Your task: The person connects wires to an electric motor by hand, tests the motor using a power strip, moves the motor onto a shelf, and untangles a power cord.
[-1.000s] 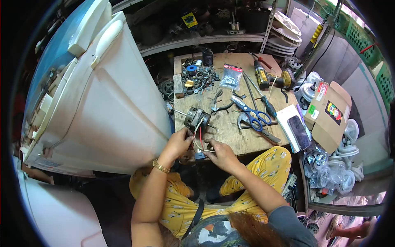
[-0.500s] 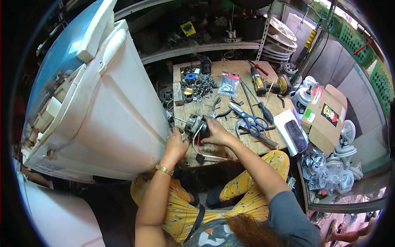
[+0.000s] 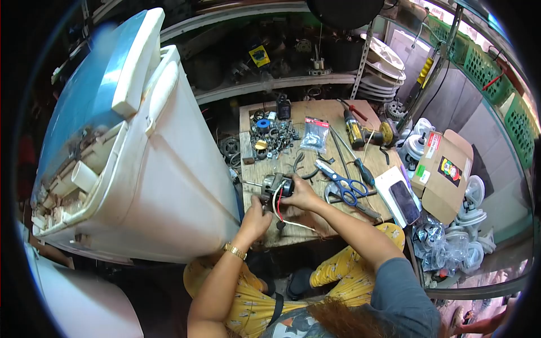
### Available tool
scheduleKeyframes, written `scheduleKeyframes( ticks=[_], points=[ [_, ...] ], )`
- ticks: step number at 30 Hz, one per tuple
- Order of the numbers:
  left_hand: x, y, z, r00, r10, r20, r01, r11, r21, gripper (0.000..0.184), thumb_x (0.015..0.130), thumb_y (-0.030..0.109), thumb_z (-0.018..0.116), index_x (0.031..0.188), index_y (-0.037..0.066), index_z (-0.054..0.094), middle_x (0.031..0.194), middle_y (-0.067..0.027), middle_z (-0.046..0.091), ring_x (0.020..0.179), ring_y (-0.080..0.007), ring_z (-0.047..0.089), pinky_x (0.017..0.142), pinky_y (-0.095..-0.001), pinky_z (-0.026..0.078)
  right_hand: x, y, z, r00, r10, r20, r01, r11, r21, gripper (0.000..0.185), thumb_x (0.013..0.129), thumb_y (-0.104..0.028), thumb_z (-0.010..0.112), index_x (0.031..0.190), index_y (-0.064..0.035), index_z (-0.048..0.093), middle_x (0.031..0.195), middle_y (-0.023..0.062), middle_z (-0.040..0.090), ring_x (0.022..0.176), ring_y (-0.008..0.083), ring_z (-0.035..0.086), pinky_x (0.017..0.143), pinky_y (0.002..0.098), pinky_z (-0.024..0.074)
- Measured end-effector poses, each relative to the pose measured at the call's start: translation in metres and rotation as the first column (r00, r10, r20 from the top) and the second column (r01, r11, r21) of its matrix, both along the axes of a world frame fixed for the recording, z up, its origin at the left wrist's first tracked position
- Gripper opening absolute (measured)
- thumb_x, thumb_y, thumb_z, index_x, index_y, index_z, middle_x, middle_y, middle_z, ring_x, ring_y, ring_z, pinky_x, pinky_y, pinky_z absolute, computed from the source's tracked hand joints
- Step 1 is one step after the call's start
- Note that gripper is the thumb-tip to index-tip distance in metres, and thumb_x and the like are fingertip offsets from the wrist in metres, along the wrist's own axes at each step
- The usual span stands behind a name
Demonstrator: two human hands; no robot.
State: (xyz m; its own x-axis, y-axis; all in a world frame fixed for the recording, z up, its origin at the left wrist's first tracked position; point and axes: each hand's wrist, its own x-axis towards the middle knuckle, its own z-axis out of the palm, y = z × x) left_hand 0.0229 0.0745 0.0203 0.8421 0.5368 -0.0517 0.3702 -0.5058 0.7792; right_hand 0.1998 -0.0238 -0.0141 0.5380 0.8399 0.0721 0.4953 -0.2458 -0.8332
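A small electric motor with a metal shaft pointing left is held just above the wooden bench top. My right hand wraps around its right end, thumb and fingers on the casing. At the lower left of the motor, the fingers of my left hand are bent and pressed against it; their tips are partly hidden. White and red wires hang from the motor to a small black piece by the bench's front edge. Just beyond lie black-handled pliers, and to the right blue-handled scissors.
A large white tub with a blue lid borders the bench on the left. Loose screws and small parts pile up at the back. A drill, screwdriver, phone and cardboard box are on the right.
My left hand has shifted from the motor's left side to its lower side. The motor has turned slightly in my hands. The whole view has tilted, so the bench sits lower.
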Motion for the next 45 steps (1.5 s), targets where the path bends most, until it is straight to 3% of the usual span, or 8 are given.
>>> scheduleKeyframes(
  ticks=[7,12,15,20,24,35,39,45],
  points=[
    [0.002,-0.013,0.033,0.974,-0.081,0.210,0.029,0.970,0.242,0.057,0.080,0.012,0.062,0.125,-0.004,0.031,0.125,-0.0279,0.046,0.112,-0.0414,0.051,0.095,-0.0418,0.042,0.088,-0.021,0.070,0.982,-0.095,-0.163,0.116,0.986,0.123,0.078,0.057,-0.022,0.087,0.118,0.0003,0.043,0.113,0.0145,0.054,0.102,0.0236,0.054,0.091,0.0317,0.0451],
    [0.004,-0.014,0.041,0.962,-0.249,0.114,0.199,0.922,0.333,0.057,0.079,0.018,0.065,0.127,0.003,0.039,0.125,-0.0169,0.047,0.108,-0.0384,0.052,0.087,-0.0431,0.046,0.236,0.013,0.081,0.951,-0.199,0.235,0.113,0.935,0.336,0.076,0.055,-0.013,0.086,0.115,0.0017,0.042,0.106,0.0161,0.057,0.101,0.0233,0.054,0.092,0.0316,0.0433],
    [0.005,-0.017,0.052,0.965,-0.260,0.020,0.246,0.931,0.269,0.054,0.079,0.018,0.067,0.123,0.001,0.042,0.122,-0.0191,0.049,0.112,-0.0381,0.049,0.093,-0.0408,0.042,0.288,0.031,0.088,0.971,-0.126,-0.201,0.179,0.946,0.271,0.076,0.051,-0.010,0.087,0.112,-0.0001,0.042,0.102,0.0139,0.057,0.096,0.0208,0.056,0.085,0.0303,0.0479],
    [0.003,-0.011,0.052,0.961,-0.261,-0.091,0.275,0.937,0.214,0.052,0.079,0.023,0.067,0.123,0.007,0.046,0.124,-0.0150,0.046,0.112,-0.0360,0.049,0.091,-0.0438,0.042,0.352,0.066,0.048,0.938,-0.312,0.152,0.260,0.922,0.287,0.079,0.048,-0.010,0.087,0.112,0.0011,0.043,0.103,0.0140,0.059,0.089,0.0219,0.060,0.079,0.0332,0.0515],
    [0.007,-0.010,0.056,0.944,-0.260,-0.201,0.296,0.939,0.176,0.051,0.079,0.027,0.067,0.123,0.010,0.047,0.126,-0.0131,0.046,0.113,-0.0352,0.049,0.090,-0.0441,0.042,0.400,0.089,-0.011,0.960,-0.279,-0.003,0.275,0.944,0.184,0.084,0.046,-0.017,0.088,0.115,-0.0002,0.043,0.100,0.0161,0.060,0.092,0.0228,0.060,0.079,0.0323,0.0508],
    [0.018,-0.011,0.042,0.915,-0.252,-0.315,0.330,0.917,0.223,0.050,0.079,0.027,0.068,0.124,0.013,0.050,0.128,-0.0107,0.046,0.111,-0.0324,0.050,0.093,-0.0452,0.037,0.401,0.082,-0.019,0.775,-0.005,0.632,0.056,0.997,-0.061,0.107,0.050,-0.044,0.085,0.134,-0.0026,0.033,0.117,0.0243,0.055,0.108,0.0395,0.054,0.092,0.0407,0.0442],
    [0.017,-0.009,0.035,0.900,-0.284,-0.331,0.376,0.890,0.259,0.048,0.079,0.026,0.067,0.123,0.012,0.051,0.127,-0.0113,0.047,0.111,-0.0324,0.050,0.092,-0.0456,0.038,0.383,0.017,0.067,0.792,-0.257,0.553,0.413,0.894,-0.175,0.078,0.069,-0.043,0.073,0.126,0.0008,0.043,0.122,0.0279,0.051,0.111,0.0402,0.052,0.093,0.0419,0.0440],
    [0.020,-0.011,0.025,0.883,-0.349,-0.315,0.439,0.850,0.290,0.045,0.080,0.026,0.065,0.119,0.010,0.052,0.120,-0.0111,0.051,0.106,-0.0301,0.054,0.088,-0.0462,0.040,0.427,-0.049,0.014,0.728,-0.143,0.670,0.503,0.776,-0.381,0.057,0.081,-0.044,0.059,0.106,0.0066,0.058,0.107,0.0285,0.060,0.101,0.0397,0.059,0.086,0.0423,0.0477]
  ],
)
